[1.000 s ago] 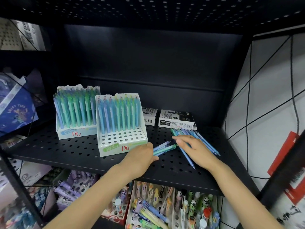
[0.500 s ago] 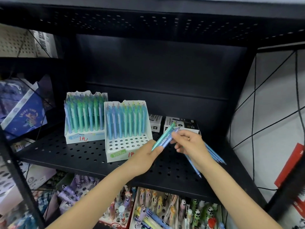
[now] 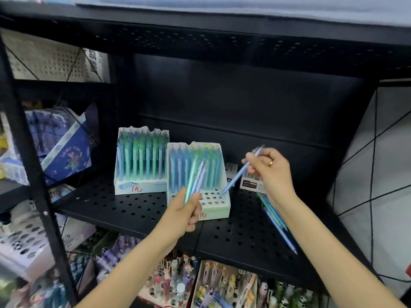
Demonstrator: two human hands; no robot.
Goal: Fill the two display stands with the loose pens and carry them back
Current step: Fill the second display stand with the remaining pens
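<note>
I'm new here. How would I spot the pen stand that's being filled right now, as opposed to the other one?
Find the black perforated shelf. Two white stands sit side by side on it; the one being filled is the nearer, right one, with the right hand aiming a blue pen at it. Unlike the back stand, its front rows of holes are empty.

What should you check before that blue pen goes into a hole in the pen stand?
1. Right hand pinches the blue pen: ok.
2. Pen tip points down at the near stand: ok.
3. Empty holes in the stand's front rows: ok.
4. Tip lined up over one hole: cannot tell, blurred.
5. Left hand holds spare pens clear of the right corner holes: ok.
6. More loose pens wait on the shelf: ok.
</note>
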